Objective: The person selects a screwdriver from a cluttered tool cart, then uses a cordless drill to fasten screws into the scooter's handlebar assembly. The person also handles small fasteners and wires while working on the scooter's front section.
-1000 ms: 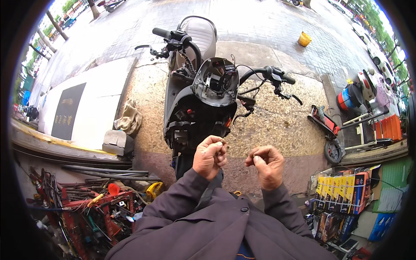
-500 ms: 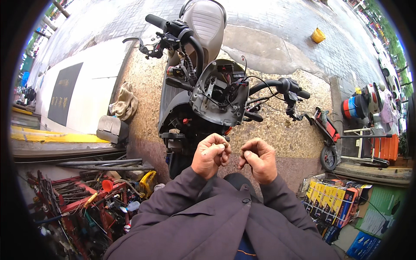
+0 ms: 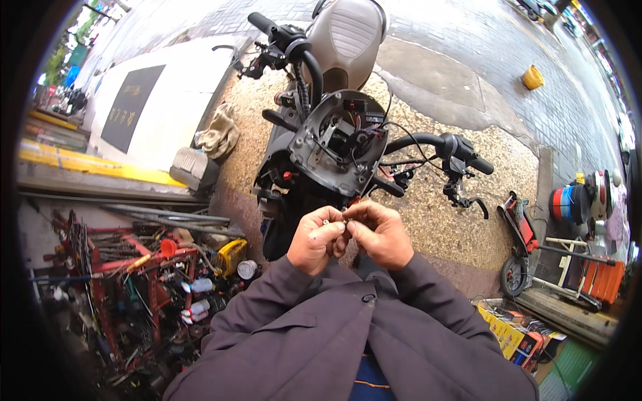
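My left hand (image 3: 316,240) is closed on a small light part (image 3: 326,223), like a fastener, too small to name surely. My right hand (image 3: 378,237) meets it at the fingertips, pinched on something I cannot make out. Both are held before the dark front body of a scooter (image 3: 274,200). Above them its opened headset housing (image 3: 314,140) shows wires and connectors (image 3: 364,117), between handlebars with grips (image 3: 481,166) and levers. The pale grey seat (image 3: 340,47) stands behind.
A red rack of tools (image 3: 120,274) fills the lower left, near a cloth (image 3: 221,130) and grey box (image 3: 190,167). At right stand a red-decked kick scooter (image 3: 518,227), an orange crate (image 3: 602,281) and boxes (image 3: 501,331). A yellow bucket (image 3: 533,77) sits on the pavement.
My right hand has moved left until its fingertips meet my left hand's. The view has turned, so the scooter and surroundings appear shifted, with more of the tool rack in sight.
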Tool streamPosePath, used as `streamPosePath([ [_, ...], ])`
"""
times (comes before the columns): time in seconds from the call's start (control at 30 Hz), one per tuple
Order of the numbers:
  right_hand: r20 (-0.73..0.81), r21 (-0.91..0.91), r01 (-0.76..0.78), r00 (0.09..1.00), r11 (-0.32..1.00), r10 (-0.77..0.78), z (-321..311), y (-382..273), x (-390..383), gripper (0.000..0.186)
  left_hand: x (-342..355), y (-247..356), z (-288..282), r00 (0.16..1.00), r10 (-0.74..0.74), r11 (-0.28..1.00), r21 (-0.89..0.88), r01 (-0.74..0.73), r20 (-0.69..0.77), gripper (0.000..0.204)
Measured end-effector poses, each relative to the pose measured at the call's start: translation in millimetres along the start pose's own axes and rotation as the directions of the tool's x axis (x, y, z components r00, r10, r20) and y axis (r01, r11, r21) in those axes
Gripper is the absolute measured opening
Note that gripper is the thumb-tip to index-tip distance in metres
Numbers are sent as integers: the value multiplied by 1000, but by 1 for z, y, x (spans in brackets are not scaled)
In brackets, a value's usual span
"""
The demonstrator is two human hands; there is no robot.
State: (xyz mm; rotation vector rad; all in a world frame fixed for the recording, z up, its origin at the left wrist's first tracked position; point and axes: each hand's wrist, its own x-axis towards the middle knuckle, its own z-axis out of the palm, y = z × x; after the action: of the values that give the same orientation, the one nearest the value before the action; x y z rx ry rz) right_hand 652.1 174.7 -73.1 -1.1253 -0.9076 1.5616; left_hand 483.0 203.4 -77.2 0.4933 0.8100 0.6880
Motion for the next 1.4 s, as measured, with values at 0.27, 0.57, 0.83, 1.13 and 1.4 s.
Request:
streamPosePath([
  [0.27,172,-33,10,985,999,-4,-31,-8,3,10,-10,-15,31,991,95,994,-42,-99,-99,11],
  [0.57,266,163,-172,956,972,125,-32,-14,8,11,-22,-15,37,974,102,979,-154,-134,-201,13],
  [0.83,259,257,-240,950,936,173,-17,-10,8,13,-23,-12,23,973,150,979,-113,-172,-175,11],
  [1.13,157,68,-115,982,991,103,-4,7,8,15,-5,-19,-14,973,156,957,-216,-192,-170,6],
  [1.4,116,-191,-314,933,930,339,-16,26,2,15,58,-22,-60,873,178,920,-238,-311,-453,6],
])
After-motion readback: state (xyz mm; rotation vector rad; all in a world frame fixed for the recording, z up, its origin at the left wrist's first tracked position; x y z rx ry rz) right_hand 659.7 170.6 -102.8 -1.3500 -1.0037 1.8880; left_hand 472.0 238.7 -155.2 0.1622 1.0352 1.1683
